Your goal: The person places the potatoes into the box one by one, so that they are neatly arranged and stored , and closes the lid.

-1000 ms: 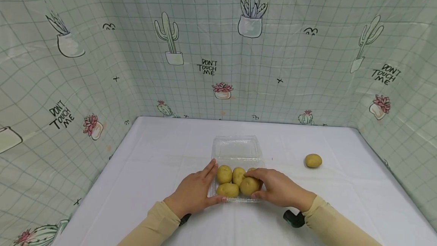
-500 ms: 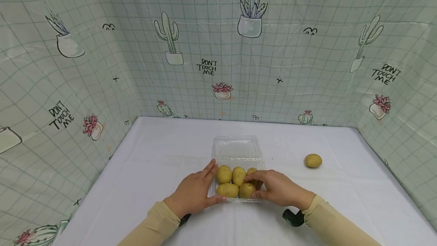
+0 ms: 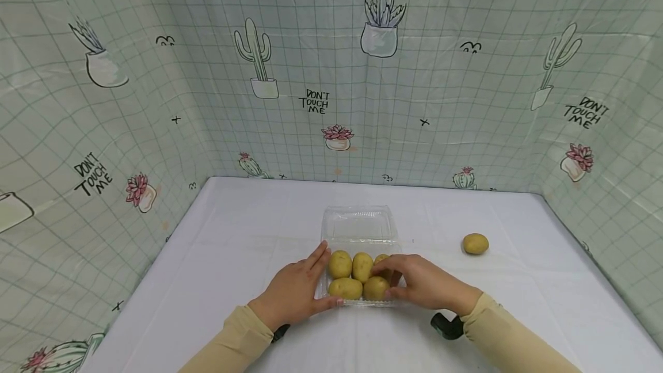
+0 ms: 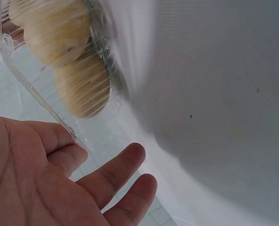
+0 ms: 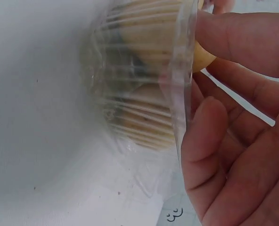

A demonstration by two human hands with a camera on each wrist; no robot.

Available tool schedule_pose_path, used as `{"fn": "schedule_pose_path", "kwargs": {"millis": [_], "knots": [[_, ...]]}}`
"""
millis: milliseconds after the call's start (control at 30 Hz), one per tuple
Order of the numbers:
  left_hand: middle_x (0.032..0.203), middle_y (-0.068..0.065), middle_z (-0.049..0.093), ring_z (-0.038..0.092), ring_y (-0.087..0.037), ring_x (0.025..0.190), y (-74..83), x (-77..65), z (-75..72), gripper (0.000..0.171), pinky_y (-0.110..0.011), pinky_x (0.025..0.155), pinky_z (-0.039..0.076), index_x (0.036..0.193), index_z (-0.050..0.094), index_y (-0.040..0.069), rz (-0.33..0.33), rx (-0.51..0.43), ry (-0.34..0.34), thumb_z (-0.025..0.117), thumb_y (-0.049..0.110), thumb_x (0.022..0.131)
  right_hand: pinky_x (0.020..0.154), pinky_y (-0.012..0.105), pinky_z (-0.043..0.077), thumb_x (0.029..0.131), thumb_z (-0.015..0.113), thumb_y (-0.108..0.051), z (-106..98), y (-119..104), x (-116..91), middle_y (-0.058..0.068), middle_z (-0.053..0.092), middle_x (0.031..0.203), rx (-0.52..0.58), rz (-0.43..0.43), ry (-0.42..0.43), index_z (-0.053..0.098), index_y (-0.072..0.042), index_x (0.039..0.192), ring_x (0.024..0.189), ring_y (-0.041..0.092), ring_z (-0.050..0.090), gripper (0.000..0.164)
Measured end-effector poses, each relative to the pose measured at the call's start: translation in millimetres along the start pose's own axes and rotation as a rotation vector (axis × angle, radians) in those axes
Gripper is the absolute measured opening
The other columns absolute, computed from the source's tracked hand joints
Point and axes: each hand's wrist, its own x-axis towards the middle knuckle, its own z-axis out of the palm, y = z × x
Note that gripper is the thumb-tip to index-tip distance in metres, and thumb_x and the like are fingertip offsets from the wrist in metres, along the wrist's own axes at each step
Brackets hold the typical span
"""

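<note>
A clear plastic clamshell container [image 3: 361,303] lies in front of me with its lid [image 3: 359,224] folded back. Inside are several yellow potatoes [image 3: 340,264] in two rows. My left hand [image 3: 292,289] rests at the container's left side, fingers along the edge and thumb at the front rim; the left wrist view has its outer fingers extended past the wall. My right hand [image 3: 427,284] holds the front-right potato [image 3: 376,288], with fingertips behind it and thumb at its right. Those fingers partly hide the back-right potato [image 3: 381,258].
A single potato [image 3: 475,243] lies on the white tablecloth [image 3: 259,212] to the right of the container. A patterned curtain [image 3: 336,73] closes off the back and both sides. Dark wrist camera mounts [image 3: 446,326] show beneath the wrists.
The front-right potato has come down into the container in my right hand, and the back-right potato shows more. The right hand has since lifted slightly; the left stays still.
</note>
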Motion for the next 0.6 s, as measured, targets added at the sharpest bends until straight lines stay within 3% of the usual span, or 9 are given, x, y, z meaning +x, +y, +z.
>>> {"fn": "schedule_pose_path", "kwargs": {"millis": [600], "knots": [[0.161, -0.016, 0.025, 0.055, -0.03, 0.126, 0.1, 0.0, -0.2, 0.098, -0.043, 0.098, 0.048, 0.153, 0.033, -0.003, -0.003, -0.013, -0.005, 0.046, 0.072, 0.092, 0.068, 0.025, 0.053, 0.087, 0.076, -0.001, -6.2, 7.4, -6.4, 0.004, 0.066, 0.12, 0.04, 0.006, 0.045, 0.064, -0.005, 0.126, 0.088, 0.009, 0.061, 0.041]]}}
